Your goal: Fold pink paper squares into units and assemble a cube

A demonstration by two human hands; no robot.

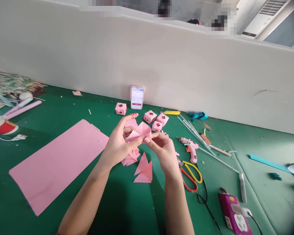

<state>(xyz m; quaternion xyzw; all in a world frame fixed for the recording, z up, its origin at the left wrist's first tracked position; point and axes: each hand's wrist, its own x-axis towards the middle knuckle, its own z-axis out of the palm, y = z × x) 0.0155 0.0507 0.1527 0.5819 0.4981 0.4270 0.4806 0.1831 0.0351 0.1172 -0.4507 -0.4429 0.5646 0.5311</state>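
Note:
Between my two hands is a folded piece of pink paper (141, 131), partly opened out. My left hand (120, 140) pinches its left side, with the index finger raised and a red-patterned wrap on its tip. My right hand (163, 147) pinches the lower right edge between thumb and fingers. Below them lie flat pink paper triangles (145, 171) and a pile of folded pink pieces (131, 157), partly covered by my left hand. Just beyond my hands sit several pink folded paper boxes (150, 116) with cut-out holes; one box (121, 108) stands apart to the left.
A large pink sheet (61, 164) lies left. To the right are a pink glue gun (192, 150), scissors (192, 178), a yellow cutter (171, 113) and a purple power strip (232, 212). A phone (137, 98) leans on the white partition (88, 49). A paper cup (2, 124) stands far left.

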